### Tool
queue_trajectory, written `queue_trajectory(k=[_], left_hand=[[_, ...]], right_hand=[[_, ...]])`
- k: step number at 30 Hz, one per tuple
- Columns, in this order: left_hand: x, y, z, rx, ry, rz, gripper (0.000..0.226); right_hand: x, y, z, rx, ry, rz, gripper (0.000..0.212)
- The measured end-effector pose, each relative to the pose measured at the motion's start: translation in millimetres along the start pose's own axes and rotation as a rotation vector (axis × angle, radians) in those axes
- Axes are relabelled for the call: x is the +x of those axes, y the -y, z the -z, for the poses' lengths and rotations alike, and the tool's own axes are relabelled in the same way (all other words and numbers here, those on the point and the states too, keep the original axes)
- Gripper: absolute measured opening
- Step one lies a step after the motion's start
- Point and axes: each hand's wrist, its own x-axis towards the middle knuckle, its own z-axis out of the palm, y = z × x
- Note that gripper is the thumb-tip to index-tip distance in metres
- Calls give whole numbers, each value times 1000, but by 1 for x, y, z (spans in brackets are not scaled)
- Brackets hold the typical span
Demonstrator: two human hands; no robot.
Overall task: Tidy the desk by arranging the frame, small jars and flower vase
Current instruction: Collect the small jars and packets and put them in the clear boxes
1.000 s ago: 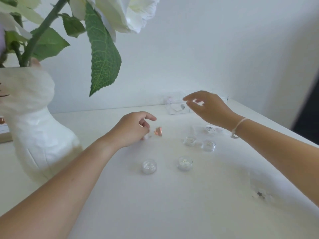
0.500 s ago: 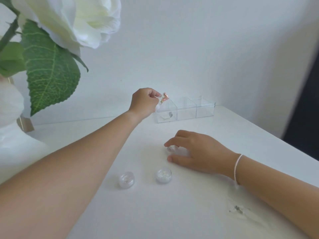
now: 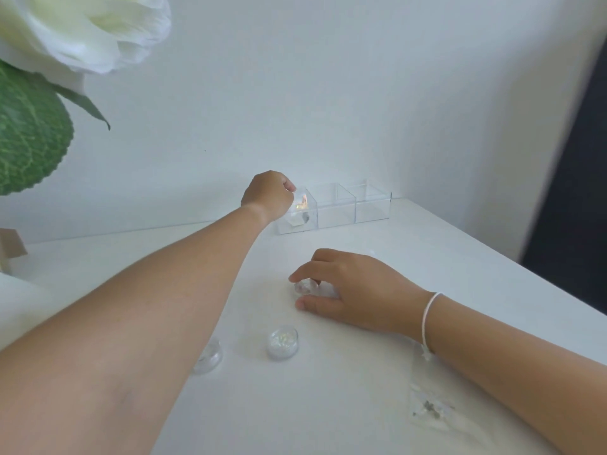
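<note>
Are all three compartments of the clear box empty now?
No. The leftmost compartment of the clear box already holds small items, where the left hand lowers a copper-coloured jar; the other two look empty.

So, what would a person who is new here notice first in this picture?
Probably the big white flower with its green leaf, very close at the upper left. Next, the left hand holding a small jar with copper glitter over the clear box at the wall, and the right hand covering another jar.

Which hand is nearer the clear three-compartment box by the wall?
Left. The left hand is at the clear box, over its left-end compartment. The right hand rests on the desk nearer the person, on a small jar.
</note>
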Motion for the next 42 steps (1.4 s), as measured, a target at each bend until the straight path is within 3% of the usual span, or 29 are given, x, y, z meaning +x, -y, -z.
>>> queue_trajectory(k=[4,12,17,21,25,28,34,42], left_hand=[[-7,7,2,14,-28,-26,34],[-83,17,35,-134,-70,-199,17],[-154,27,60,-173,78,-227,16],[-193,42,79,-27,181,-252,13],[-220,47,84,210,265,-322,49],[-228,38,77,226,274,-380,57],[-220,22,63,204,315,-440,40],[-216,26,61,60,328,-392,26]], right_hand=[[0,-1,1,9,4,2,33],[0,0,2,42,3,-14,33],[-3,2,3,51,11,-28,32],[-4,2,3,62,9,-51,32],[-4,3,2,41,-1,-67,31],[-5,2,0,28,-8,-75,31],[-3,0,-1,31,-24,-66,31],[-1,-3,-2,69,-40,-48,31]])
